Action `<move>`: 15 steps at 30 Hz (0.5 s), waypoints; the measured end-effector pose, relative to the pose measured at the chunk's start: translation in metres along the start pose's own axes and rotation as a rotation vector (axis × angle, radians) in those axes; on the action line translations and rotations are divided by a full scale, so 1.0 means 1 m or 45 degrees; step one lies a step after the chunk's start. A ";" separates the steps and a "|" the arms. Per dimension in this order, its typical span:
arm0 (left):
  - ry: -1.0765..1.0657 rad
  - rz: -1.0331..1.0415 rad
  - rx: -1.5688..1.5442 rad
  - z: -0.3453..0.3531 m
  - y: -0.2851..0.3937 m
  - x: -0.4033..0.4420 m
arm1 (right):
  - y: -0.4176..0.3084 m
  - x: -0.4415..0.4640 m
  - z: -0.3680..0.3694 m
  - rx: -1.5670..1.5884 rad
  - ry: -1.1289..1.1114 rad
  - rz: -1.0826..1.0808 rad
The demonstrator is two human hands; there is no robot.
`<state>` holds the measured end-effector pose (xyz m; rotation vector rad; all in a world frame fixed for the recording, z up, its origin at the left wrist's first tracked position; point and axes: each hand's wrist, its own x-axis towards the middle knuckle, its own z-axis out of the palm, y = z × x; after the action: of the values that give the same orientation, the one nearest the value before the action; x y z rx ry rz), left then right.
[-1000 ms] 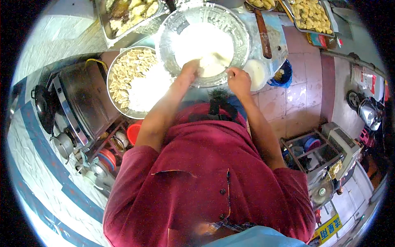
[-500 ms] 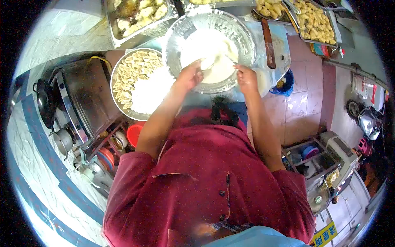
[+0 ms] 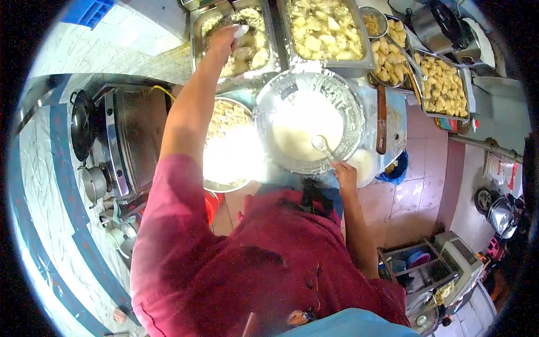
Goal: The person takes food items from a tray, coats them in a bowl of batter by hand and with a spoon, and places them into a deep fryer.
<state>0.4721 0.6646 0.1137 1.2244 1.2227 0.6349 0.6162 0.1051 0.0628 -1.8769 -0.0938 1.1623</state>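
Note:
My left hand [image 3: 223, 39] is over the left frying tray [image 3: 273, 50], its fingers closed on a small white, batter-coated piece [image 3: 241, 30]. Pale pieces lie in dark oil below it. At the near right rim of the large batter bowl [image 3: 359, 126], my right hand [image 3: 343, 173] grips a spoon [image 3: 321, 144], whose head rests in the white batter [image 3: 297, 137]. Left of the bowl stands a round pan of sliced pieces [image 3: 227, 115], partly washed out by glare and partly behind my left arm.
A second tray of frying pieces [image 3: 323, 33] is at the top centre. A wooden-handled strainer [image 3: 382, 121] holds fried pieces at its right. Further right lies a full tray of golden pieces [image 3: 443, 84]. A blue-lined bin [image 3: 397, 168] stands below the table edge.
My left hand has moved from the bowl up and left to the frying tray, carrying a white piece. My right hand stays at the bowl's rim. The view has shifted, showing more of the trays.

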 end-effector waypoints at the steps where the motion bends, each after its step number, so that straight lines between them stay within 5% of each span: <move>1: -0.045 0.009 0.066 0.000 0.004 0.009 | 0.001 0.002 -0.002 -0.067 -0.004 -0.091; 3: 0.000 -0.112 0.067 0.005 0.010 0.022 | -0.002 0.005 -0.009 -0.176 -0.002 -0.157; 6: -0.022 0.199 0.118 -0.009 0.007 0.014 | -0.003 0.009 -0.020 -0.247 0.006 -0.247; 9: 0.134 0.115 0.177 -0.037 -0.006 -0.018 | -0.014 0.007 -0.011 -0.180 0.022 -0.156; 10: 0.196 -0.009 0.278 -0.043 0.006 -0.046 | -0.015 0.007 -0.008 -0.141 -0.004 -0.173; 11: 0.211 0.389 0.001 -0.037 0.001 -0.088 | -0.014 0.006 -0.005 -0.170 -0.022 -0.148; 12: 0.258 0.417 0.022 -0.046 -0.004 -0.127 | -0.014 0.009 -0.002 -0.195 -0.034 -0.137; 15: 0.444 0.214 0.073 -0.075 -0.053 -0.199 | -0.024 0.009 0.009 -0.153 -0.097 -0.082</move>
<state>0.3323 0.4980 0.1425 1.3100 1.4421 0.9739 0.6236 0.1292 0.0721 -1.9198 -0.2703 1.2068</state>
